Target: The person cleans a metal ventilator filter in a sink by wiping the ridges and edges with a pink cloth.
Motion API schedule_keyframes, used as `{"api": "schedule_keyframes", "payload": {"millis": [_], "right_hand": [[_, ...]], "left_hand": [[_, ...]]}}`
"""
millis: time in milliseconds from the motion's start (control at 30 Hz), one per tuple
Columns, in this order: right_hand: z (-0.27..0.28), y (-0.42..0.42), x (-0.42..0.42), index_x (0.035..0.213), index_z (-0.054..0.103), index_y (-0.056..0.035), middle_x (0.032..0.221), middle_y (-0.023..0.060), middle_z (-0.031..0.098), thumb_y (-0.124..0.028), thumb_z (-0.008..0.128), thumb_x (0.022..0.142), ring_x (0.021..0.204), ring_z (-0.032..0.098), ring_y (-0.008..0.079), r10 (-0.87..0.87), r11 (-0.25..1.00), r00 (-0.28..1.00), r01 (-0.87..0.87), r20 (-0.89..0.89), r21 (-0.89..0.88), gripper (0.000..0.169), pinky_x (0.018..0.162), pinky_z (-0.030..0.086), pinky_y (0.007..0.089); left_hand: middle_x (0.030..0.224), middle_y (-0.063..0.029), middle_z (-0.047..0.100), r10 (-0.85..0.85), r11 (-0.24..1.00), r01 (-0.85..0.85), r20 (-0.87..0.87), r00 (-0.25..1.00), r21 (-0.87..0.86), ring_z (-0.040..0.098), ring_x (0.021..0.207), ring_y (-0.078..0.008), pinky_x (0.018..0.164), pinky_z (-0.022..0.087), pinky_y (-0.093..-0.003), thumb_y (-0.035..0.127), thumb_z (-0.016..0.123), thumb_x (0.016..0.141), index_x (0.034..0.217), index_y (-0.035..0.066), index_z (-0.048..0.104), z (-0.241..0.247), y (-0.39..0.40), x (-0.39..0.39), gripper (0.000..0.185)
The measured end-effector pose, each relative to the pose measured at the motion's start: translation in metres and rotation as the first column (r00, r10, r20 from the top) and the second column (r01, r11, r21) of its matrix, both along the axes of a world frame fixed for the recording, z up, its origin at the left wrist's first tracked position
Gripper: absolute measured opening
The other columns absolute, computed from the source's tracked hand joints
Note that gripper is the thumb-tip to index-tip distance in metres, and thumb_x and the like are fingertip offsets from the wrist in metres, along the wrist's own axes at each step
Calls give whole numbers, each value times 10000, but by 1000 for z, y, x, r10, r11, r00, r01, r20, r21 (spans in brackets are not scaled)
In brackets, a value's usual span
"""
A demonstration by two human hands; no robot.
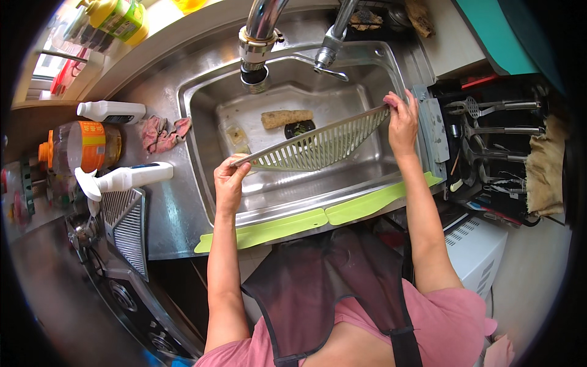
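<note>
Over the stainless steel sink (293, 192), I hold a slotted metal filter panel (316, 147), apparently from a range hood, tilted between both hands. My left hand (229, 183) pinches its left end, thumb on the near side. My right hand (403, 121) grips the opposite end, which is higher in the picture. A small pink cloth or pad (391, 100) shows at the right fingertips. Beyond the panel, a loofah piece (286, 119) lies on the sink bottom beside the dark drain (300, 128), which the panel partly covers. A translucent piece (235, 135) rests to their left.
A faucet (254, 55) and a second spout (328, 52) hang over the sink. Left are a spray bottle (133, 176), white bottle (112, 111), oil jug (87, 146), pink rag (163, 133) and second slotted panel (126, 229). Green guards (270, 229) line the front edge; utensils (500, 130) lie right.
</note>
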State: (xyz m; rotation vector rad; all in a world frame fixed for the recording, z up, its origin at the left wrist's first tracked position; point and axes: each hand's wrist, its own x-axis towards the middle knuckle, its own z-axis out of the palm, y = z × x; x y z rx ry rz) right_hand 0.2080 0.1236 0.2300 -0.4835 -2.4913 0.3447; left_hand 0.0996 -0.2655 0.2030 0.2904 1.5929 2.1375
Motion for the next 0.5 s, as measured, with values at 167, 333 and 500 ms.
{"api": "schedule_keyframes", "payload": {"millis": [167,333,500], "right_hand": [[11,-97,-25,1081,659,-97,1132,41,670,52,544,802,1283,476,286,269,963,963,-269,12,-21,336,1145,272,477],[24,-177,-48,1084,657,-54,1140,87,668,-44,579,832,1275,493,276,514,856,858,-514,-16,-55,264,1147,262,471],[31,-217,-56,1113,647,-53,1156,88,663,-62,590,807,1269,500,271,661,745,749,-662,-41,-82,312,1145,262,486]], "left_hand": [[925,-13,669,19,999,-18,20,1000,-35,579,856,-76,795,442,-225,6,667,872,968,16,680,4,4,1,98],[921,-11,686,43,999,-42,48,998,-35,582,849,-62,778,449,-219,15,674,874,996,18,687,11,6,9,122],[947,-16,691,58,998,-60,76,995,34,600,867,-67,794,464,-219,12,672,875,1022,12,683,9,6,14,147]]}}
